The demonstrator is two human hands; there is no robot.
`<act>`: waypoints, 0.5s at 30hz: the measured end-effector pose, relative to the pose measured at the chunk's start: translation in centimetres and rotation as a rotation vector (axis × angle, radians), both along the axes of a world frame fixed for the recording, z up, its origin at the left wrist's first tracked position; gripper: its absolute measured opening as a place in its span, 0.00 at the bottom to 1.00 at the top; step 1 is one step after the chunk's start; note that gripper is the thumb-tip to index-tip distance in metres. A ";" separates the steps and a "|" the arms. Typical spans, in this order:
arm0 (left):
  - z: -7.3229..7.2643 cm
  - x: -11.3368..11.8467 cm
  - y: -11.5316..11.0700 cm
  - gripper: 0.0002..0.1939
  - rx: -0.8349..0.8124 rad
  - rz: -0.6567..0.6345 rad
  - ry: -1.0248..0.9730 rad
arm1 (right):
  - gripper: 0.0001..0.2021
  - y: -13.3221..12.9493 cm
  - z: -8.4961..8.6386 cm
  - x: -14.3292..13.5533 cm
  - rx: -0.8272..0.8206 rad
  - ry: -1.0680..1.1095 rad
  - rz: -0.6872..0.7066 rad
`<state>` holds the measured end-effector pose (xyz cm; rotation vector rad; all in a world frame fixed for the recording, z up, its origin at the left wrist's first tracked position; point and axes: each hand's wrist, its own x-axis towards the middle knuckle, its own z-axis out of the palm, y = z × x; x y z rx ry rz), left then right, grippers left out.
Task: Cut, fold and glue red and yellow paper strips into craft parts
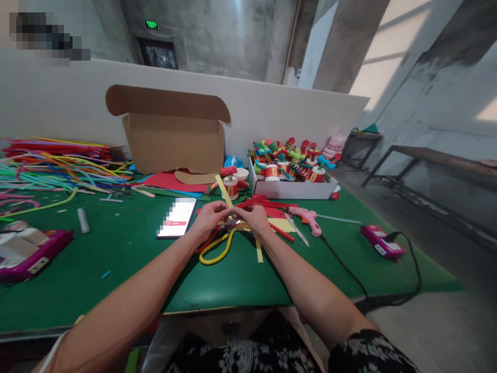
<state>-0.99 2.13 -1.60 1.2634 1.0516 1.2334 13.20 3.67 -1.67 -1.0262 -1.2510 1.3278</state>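
Note:
My left hand and my right hand meet over the table, both with fingertips closed on a pale yellow paper strip. The strip slants up and away from the fingers; its lower part is hidden by them. Just below my hands lie scissors with a yellow handle, their blades partly covered. A second yellow strip pokes out beneath my right wrist. Red strips and yellow paper lie beside and under my right hand. A phone with a lit screen rests left of my left hand.
A pink glue gun and a slim clear tool lie to the right. Behind stand a white box of colourful figures and a cardboard box. Pipe cleaners fill the left. Purple power strips sit at both sides.

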 end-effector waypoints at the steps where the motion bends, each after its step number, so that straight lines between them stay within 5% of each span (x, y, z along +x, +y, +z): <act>1: 0.0 -0.1 0.0 0.17 0.000 0.008 0.006 | 0.11 0.0 0.0 0.0 0.008 -0.017 0.005; 15: 0.1 0.0 0.0 0.17 0.044 -0.018 0.071 | 0.12 0.6 -0.1 0.6 0.092 -0.115 -0.013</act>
